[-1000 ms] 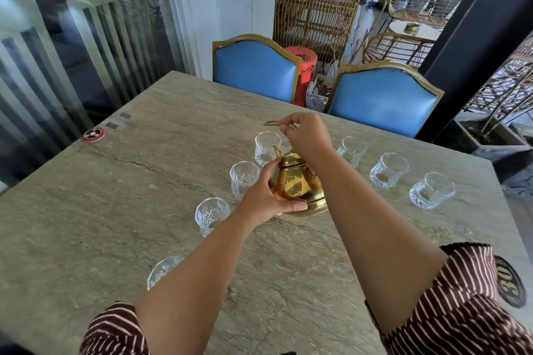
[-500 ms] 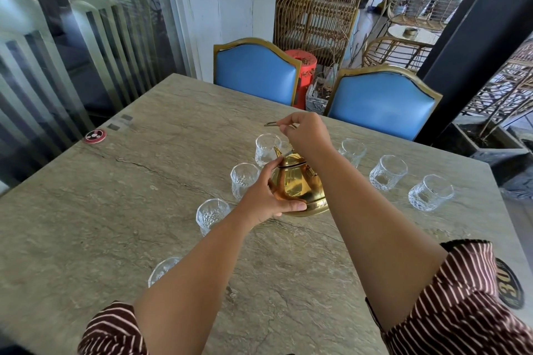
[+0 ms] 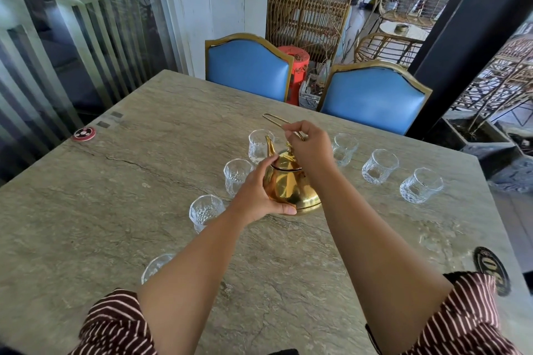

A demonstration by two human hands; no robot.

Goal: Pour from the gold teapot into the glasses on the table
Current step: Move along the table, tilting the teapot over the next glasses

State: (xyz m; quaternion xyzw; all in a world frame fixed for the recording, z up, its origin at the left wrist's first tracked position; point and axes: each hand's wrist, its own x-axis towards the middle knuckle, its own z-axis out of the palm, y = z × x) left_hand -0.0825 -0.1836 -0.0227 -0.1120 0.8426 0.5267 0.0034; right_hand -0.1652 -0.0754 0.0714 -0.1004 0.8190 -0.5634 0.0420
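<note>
The gold teapot (image 3: 290,187) stands on the stone table (image 3: 115,210) at its middle, spout pointing away from me. My left hand (image 3: 255,194) cups the pot's left side. My right hand (image 3: 310,147) pinches the thin wire handle (image 3: 272,118) above the lid. Several clear cut glasses curve around the pot: one beyond the spout (image 3: 258,145), two to its left (image 3: 236,176) (image 3: 205,210), one near my left forearm (image 3: 157,266), and three to the right (image 3: 344,148) (image 3: 379,166) (image 3: 419,189). All look empty.
Two blue gold-framed chairs (image 3: 248,66) (image 3: 372,96) stand at the table's far edge. A red round disc (image 3: 84,133) lies at the table's left edge and a dark round badge (image 3: 491,269) at the right. Glass panels stand left, a black pillar right.
Both hands hold the teapot as before. The camera view has dipped a little; nothing on the table has visibly moved.
</note>
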